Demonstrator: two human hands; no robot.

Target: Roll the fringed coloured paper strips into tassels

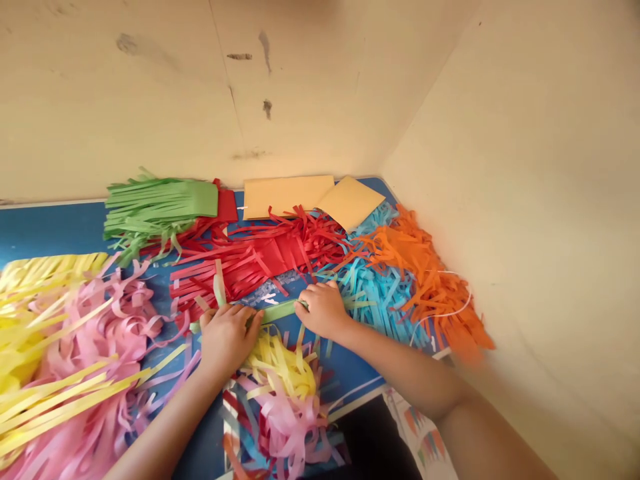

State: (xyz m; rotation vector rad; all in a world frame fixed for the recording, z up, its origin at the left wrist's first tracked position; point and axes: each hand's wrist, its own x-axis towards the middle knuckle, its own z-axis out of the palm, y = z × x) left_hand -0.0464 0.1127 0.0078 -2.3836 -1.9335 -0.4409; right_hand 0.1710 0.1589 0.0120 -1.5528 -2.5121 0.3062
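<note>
Over the blue tabletop [50, 230], a narrow light green paper strip [280, 311] stretches between both hands. My left hand [226, 339] is closed on its left end, with loose paper ends poking out past the fingers. Curled fingers of my right hand [324, 310] grip the strip farther right. Just below lies a bundle of yellow paper strips [287, 367] and pink paper strips [293, 427]. Red fringed paper [280, 257] spreads behind my hands, and blue fringed paper [377, 293] lies beside my right hand.
Green fringed paper [165, 207] and yellow-orange sheets [285, 193] lie at the back by the wall [310, 87]. Orange fringed paper [425, 267] hangs over the right edge near a white cord [463, 307]. Yellow fringe [25, 340] and pink fringe [95, 333] pile up at left.
</note>
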